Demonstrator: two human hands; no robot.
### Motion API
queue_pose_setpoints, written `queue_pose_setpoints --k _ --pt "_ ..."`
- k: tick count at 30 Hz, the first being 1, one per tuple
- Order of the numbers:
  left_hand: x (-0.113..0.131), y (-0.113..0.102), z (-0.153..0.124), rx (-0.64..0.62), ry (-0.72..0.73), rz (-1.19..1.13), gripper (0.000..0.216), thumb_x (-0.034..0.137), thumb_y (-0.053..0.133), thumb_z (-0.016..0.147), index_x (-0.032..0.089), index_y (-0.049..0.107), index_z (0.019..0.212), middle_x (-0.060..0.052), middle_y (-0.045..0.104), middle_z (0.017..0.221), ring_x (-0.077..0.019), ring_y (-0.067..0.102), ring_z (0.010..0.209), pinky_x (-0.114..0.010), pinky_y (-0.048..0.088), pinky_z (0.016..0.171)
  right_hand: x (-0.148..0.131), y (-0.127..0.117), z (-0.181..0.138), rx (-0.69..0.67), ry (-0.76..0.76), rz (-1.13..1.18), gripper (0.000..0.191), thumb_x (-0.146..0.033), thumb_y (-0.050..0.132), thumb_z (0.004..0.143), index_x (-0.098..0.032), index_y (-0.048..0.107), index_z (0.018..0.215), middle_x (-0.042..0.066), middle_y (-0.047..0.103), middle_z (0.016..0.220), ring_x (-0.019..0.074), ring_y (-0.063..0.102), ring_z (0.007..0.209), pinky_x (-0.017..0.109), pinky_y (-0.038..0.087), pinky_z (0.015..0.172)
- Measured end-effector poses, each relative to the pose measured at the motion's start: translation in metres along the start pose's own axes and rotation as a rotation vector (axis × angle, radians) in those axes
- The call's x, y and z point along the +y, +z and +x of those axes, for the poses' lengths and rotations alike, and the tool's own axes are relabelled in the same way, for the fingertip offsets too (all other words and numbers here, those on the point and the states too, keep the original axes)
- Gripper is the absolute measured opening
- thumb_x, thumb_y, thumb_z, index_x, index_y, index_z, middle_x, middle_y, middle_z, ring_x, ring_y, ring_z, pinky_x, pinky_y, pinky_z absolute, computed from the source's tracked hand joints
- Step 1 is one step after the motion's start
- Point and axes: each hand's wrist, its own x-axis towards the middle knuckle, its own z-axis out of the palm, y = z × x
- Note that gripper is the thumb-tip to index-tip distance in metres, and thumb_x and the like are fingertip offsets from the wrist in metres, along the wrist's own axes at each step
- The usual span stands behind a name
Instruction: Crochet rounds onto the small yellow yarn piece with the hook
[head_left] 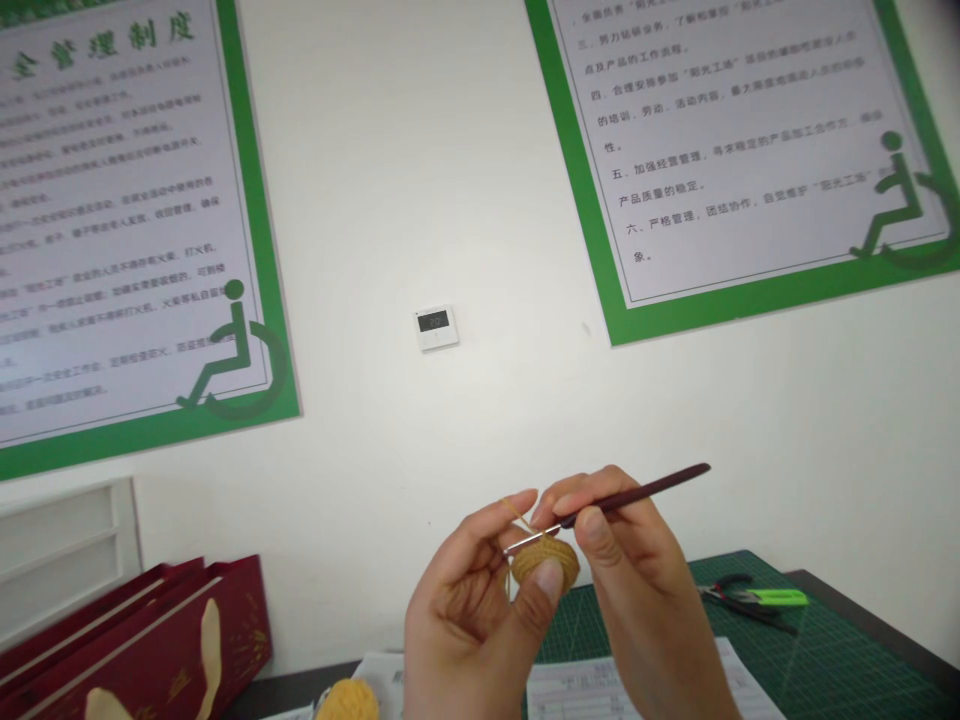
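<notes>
My left hand [480, 590] pinches a small rounded piece of mustard-yellow crochet work [551, 560] between thumb and fingers. A strand of yellow yarn runs over its raised index finger. My right hand [637, 570] is closed around a crochet hook [645, 492] with a dark red-brown handle, held like a pen. The hook's thin metal shaft points left, lying across the top of the crochet piece close to my left fingers. Yarn crosses the shaft near the work. Below my left hand, a ball of yellow yarn [349, 700] shows at the bottom edge.
A green cutting mat [840, 640] covers the table at right, bearing black-handled pliers [739, 595] and a bright green cutter [780, 597]. Printed papers [577, 690] lie beneath my hands. Dark red gift bags [150, 640] stand at left. Behind, the wall holds a thermostat [436, 328] and green-framed posters [622, 325].
</notes>
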Motion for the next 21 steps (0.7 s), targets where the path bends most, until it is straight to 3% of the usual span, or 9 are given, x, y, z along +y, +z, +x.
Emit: queue_pose_setpoints --k 6,12,21 --pt "-0.0004 0.0004 0.0006 0.072 0.048 0.002 0.034 0.019 0.097 0.059 0.023 0.087 0.091 -0.003 0.078 0.071 -0.0127 0.070 0.068 -0.018 0.056 0.067 0.0049 -0.0041 -0.0003 0.061 0.000 -0.101 0.016 -0.037 0.060 0.100 -0.026 0.069 0.094 0.002 0.070 0.087 0.0168 0.066 0.084 0.029 0.055 0.077" --pt "0.0008 0.0023 -0.0007 0.094 0.038 -0.010 0.031 0.017 0.097 0.058 0.022 0.087 0.086 -0.003 0.078 0.070 -0.0129 0.070 0.065 -0.015 0.054 0.058 0.0027 -0.0039 0.0006 0.069 0.006 0.017 0.017 -0.040 0.057 0.102 -0.027 0.066 0.096 0.000 0.072 0.086 0.0151 0.066 0.083 0.027 0.053 0.076" --pt "0.0004 -0.0014 0.0013 0.098 0.015 -0.011 0.032 0.015 0.098 0.055 0.021 0.087 0.085 -0.005 0.079 0.069 -0.0123 0.071 0.065 -0.015 0.055 0.062 -0.0042 -0.0079 0.0046 0.037 0.015 0.056 0.017 -0.040 0.054 0.103 -0.028 0.063 0.095 -0.003 0.074 0.084 0.0126 0.067 0.082 0.024 0.051 0.078"
